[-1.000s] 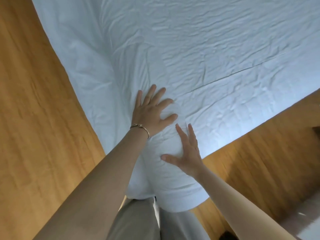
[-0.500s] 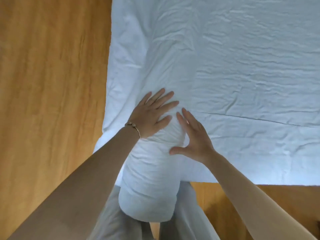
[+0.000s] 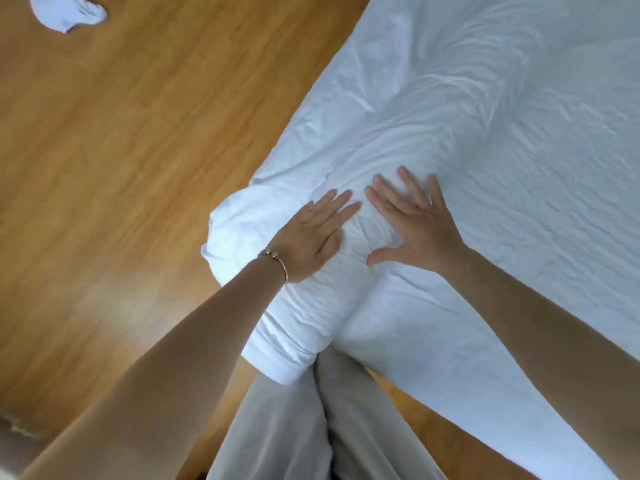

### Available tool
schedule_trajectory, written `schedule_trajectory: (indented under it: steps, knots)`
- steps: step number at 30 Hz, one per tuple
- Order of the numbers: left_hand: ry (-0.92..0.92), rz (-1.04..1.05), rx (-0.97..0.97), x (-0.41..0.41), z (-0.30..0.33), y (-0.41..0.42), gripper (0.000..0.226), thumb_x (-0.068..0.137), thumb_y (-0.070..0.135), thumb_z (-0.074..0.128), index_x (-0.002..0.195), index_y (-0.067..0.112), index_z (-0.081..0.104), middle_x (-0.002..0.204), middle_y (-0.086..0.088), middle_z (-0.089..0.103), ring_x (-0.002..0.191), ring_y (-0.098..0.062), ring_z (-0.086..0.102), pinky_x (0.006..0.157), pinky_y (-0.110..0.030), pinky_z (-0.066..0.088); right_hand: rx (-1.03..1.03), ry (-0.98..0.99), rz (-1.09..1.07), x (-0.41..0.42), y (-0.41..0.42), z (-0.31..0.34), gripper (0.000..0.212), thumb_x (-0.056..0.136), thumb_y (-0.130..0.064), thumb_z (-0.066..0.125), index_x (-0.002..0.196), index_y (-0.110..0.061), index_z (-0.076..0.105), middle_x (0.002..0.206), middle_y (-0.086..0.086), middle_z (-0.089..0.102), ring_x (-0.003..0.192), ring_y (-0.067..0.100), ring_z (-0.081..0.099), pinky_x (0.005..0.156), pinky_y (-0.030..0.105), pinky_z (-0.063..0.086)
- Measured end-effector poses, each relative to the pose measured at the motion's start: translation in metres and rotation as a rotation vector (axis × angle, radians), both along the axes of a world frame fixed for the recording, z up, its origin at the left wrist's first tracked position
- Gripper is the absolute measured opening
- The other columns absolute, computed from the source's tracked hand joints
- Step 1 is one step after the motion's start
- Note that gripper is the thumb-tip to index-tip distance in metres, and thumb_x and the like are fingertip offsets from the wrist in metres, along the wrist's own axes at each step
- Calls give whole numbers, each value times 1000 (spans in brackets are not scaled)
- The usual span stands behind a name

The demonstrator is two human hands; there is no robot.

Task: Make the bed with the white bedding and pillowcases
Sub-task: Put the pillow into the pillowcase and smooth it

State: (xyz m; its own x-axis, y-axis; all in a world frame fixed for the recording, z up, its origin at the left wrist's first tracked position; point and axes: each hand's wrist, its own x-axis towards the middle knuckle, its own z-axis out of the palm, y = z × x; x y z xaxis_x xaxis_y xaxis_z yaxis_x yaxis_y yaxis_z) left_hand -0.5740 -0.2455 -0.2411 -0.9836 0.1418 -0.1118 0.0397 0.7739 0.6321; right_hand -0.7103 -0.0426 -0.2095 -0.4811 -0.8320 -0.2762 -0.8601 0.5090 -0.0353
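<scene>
Sheet (image 3: pixel 502 140): white, wrinkled, spread over the bed, filling the right and far part of the view; its near-left corner is bunched into a thick roll (image 3: pixel 277 306).
Left hand (image 3: pixel 311 237): flat, fingers straight and close together, pressing the roll; bracelet (image 3: pixel 277 261) at the wrist.
Right hand (image 3: pixel 415 226): flat, fingers spread, pressing the sheet just beside the left.
Floor (image 3: pixel 121 150): wood, left.
White cloth (image 3: pixel 65 12): on the floor, far left.
Trousers (image 3: pixel 311 427): grey, near edge.

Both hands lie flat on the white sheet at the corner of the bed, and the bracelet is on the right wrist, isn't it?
Not quite. The head view shows the bracelet on the left wrist. The rest holds: the left hand and the right hand lie flat, fingers straight, on the white sheet at the bed's corner.
</scene>
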Motion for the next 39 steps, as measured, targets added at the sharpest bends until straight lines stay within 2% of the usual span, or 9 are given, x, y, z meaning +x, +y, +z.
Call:
schedule_trajectory:
  steps: [3, 6, 9, 12, 17, 24, 32, 36, 39]
  knots:
    - [-17, 51, -40, 0, -3, 4, 54, 102, 39, 15, 154, 28, 15, 161, 9, 6, 149, -11, 0, 120, -39, 13, 126, 16, 93, -12, -17, 7, 111, 63, -94, 26, 155, -35, 7, 161, -18, -2, 150, 19, -12, 116, 54, -9]
    - [-87, 329, 5, 8, 7, 20, 53, 101, 44, 11, 152, 32, 17, 161, 10, 11, 148, -11, 5, 118, -41, 19, 188, 13, 146, -21, -31, 8, 108, 64, -93, 19, 155, -36, 6, 162, -18, -2, 150, 18, -12, 116, 53, -11]
    - [-244, 563, -75, 22, 19, 44, 51, 102, 46, 14, 152, 39, 6, 161, 10, 4, 149, -14, 1, 119, -47, 10, 228, -10, 162, -25, -42, 5, 109, 62, -94, 14, 154, -37, 1, 162, -18, -4, 149, 18, -14, 117, 54, -10]
    - [-396, 740, -258, 31, 23, 56, 71, 87, 78, 16, 148, 49, -3, 161, 3, 7, 148, -24, 5, 113, -59, -2, 241, -54, 168, -34, -54, 3, 107, 66, -95, 19, 154, -39, 0, 161, -20, -5, 148, 15, -17, 116, 53, -13]
    - [-395, 1092, -434, 44, 25, 66, 95, 66, 98, 23, 145, 45, 29, 146, -6, 40, 138, -30, 31, 112, -64, 7, 227, -80, 220, -47, -75, 0, 101, 69, -93, 18, 154, -39, 8, 161, -20, 0, 149, 13, -12, 116, 51, -16]
    - [-404, 1115, -336, 37, -9, 36, 82, 73, 89, 21, 133, 39, 44, 125, 0, 55, 124, -23, 44, 110, -51, 22, 219, -41, 248, -48, -97, -12, 109, 62, -99, 5, 153, -38, 14, 161, -18, 11, 150, 18, -1, 117, 52, -9]
    - [-457, 949, -244, 19, -44, -32, 92, 67, 83, -1, 106, 28, 62, 91, 0, 71, 95, -22, 64, 75, -34, 36, 221, -26, 292, -56, -132, -17, 101, 66, -96, 7, 147, -40, 29, 154, -18, 30, 143, 12, 21, 113, 45, 8]
    - [-608, 906, -64, 7, -58, -74, 98, 66, 91, 0, 105, 32, 67, 98, 3, 69, 100, -22, 62, 74, -34, 42, 249, -124, 329, -72, -166, -15, 113, 53, -98, -11, 149, -45, 19, 154, -21, 27, 142, 5, 21, 114, 42, 10]
    - [-632, 898, 10, 2, -61, -90, 89, 72, 90, 4, 91, 30, 66, 88, 2, 65, 96, -23, 61, 72, -34, 38, 337, -181, 467, -89, -177, -1, 113, 51, -103, 2, 150, -50, 4, 160, -16, 13, 147, 10, 11, 118, 44, 3]
